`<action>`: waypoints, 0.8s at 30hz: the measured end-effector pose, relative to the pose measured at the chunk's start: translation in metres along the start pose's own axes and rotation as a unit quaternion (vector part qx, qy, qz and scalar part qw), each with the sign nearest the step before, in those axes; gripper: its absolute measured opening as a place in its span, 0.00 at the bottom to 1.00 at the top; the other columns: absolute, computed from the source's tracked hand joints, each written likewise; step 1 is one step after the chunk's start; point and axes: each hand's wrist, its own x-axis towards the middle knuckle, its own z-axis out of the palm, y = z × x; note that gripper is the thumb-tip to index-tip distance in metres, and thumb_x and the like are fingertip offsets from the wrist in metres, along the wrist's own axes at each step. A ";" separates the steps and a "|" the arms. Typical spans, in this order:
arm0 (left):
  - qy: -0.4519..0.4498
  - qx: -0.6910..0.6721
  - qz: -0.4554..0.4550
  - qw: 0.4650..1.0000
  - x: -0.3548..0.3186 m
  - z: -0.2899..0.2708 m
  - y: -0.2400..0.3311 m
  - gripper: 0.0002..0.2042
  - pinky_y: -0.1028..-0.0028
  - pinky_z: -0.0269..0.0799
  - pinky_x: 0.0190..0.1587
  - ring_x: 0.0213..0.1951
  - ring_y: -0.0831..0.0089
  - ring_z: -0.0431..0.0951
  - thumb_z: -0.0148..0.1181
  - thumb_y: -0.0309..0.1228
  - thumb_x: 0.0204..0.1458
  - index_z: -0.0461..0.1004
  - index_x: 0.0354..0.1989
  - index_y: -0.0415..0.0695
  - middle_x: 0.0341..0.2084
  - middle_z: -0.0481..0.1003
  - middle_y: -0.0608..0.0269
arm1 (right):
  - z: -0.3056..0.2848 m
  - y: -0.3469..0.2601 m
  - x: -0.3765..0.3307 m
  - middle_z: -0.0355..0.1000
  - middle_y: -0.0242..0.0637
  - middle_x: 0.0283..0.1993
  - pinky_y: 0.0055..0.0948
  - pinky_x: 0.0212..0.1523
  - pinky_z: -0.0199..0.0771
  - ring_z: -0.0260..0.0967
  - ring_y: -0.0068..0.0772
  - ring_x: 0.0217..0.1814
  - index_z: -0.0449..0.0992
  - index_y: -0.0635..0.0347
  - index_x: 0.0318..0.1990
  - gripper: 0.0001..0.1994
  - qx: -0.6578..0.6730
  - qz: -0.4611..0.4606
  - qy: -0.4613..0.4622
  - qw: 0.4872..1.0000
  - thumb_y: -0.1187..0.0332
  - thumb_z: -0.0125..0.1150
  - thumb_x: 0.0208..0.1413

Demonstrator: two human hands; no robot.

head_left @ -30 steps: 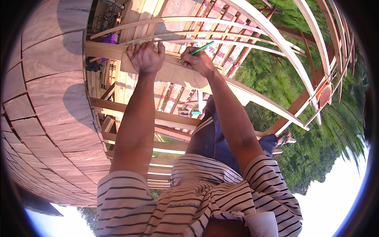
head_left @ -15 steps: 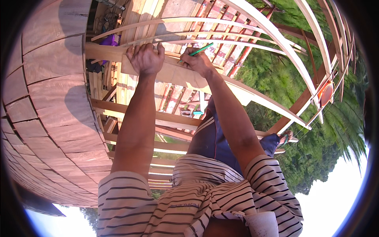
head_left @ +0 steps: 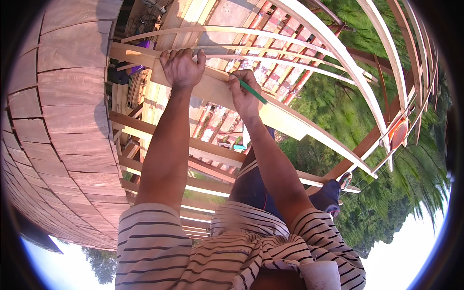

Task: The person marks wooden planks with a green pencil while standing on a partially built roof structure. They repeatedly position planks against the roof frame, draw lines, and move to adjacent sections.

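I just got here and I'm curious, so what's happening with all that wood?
A person is busy at a wooden board. The left hand rests on its upper edge, and the right hand holds a green pencil by it. Whether the pencil's tip touches the wood is hard to see. Brown shingles lie to the left, and curved wooden strips arch beyond the board.

Shingles (head_left: 77, 108) and bare beams (head_left: 133, 123) show a building site.

Pencil (head_left: 254, 93) partly hidden, shingles (head_left: 72, 87) cut off
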 end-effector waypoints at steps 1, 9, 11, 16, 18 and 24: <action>-0.003 0.000 -0.003 1.000 0.000 0.000 -0.001 0.17 0.58 0.57 0.62 0.42 0.61 0.78 0.57 0.46 0.54 0.80 0.26 0.44 0.28 0.81 0.58 | -0.001 -0.002 -0.005 0.75 0.36 0.30 0.25 0.34 0.73 0.71 0.23 0.29 0.73 0.64 0.39 0.06 -0.033 -0.025 -0.013 0.999 0.71 0.60 0.61; 0.084 -0.001 -0.008 0.996 -0.005 0.000 0.000 0.25 0.47 0.44 0.71 0.65 0.56 0.63 0.60 0.48 0.53 0.76 0.51 0.41 0.57 0.71 0.52 | -0.009 0.027 0.012 0.77 0.38 0.33 0.26 0.36 0.74 0.70 0.22 0.31 0.73 0.63 0.38 0.05 -0.071 -0.078 -0.037 0.994 0.71 0.61 0.59; 0.113 0.030 -0.073 0.990 -0.011 0.000 -0.001 0.34 0.39 0.38 0.70 0.68 0.50 0.54 0.60 0.54 0.51 0.68 0.60 0.42 0.65 0.59 0.47 | -0.004 0.022 0.013 0.78 0.41 0.35 0.29 0.36 0.74 0.71 0.24 0.30 0.72 0.61 0.40 0.05 -0.041 -0.077 -0.046 0.995 0.72 0.61 0.58; 0.074 -0.096 -0.433 0.893 -0.032 -0.017 0.014 0.63 0.35 0.42 0.70 0.72 0.32 0.39 0.72 0.59 0.40 0.36 0.75 0.42 0.70 0.35 0.27 | -0.007 0.025 0.008 0.74 0.32 0.36 0.20 0.39 0.71 0.70 0.16 0.36 0.71 0.63 0.41 0.01 -0.054 -0.050 -0.090 0.993 0.77 0.55 0.63; 0.113 -0.268 -0.444 0.847 -0.038 -0.007 0.016 0.64 0.43 0.46 0.71 0.72 0.32 0.39 0.74 0.56 0.39 0.35 0.74 0.38 0.70 0.35 0.27 | -0.009 0.031 0.010 0.74 0.31 0.37 0.20 0.39 0.72 0.70 0.17 0.35 0.70 0.62 0.42 0.03 0.001 -0.077 -0.086 0.993 0.78 0.55 0.63; 0.140 -0.331 -0.430 0.828 -0.045 -0.003 0.001 0.63 0.52 0.53 0.72 0.71 0.35 0.46 0.78 0.51 0.37 0.39 0.72 0.31 0.68 0.43 0.27 | -0.016 0.022 0.012 0.74 0.31 0.34 0.19 0.38 0.73 0.71 0.17 0.34 0.71 0.63 0.40 0.03 -0.039 -0.040 -0.145 0.988 0.77 0.58 0.62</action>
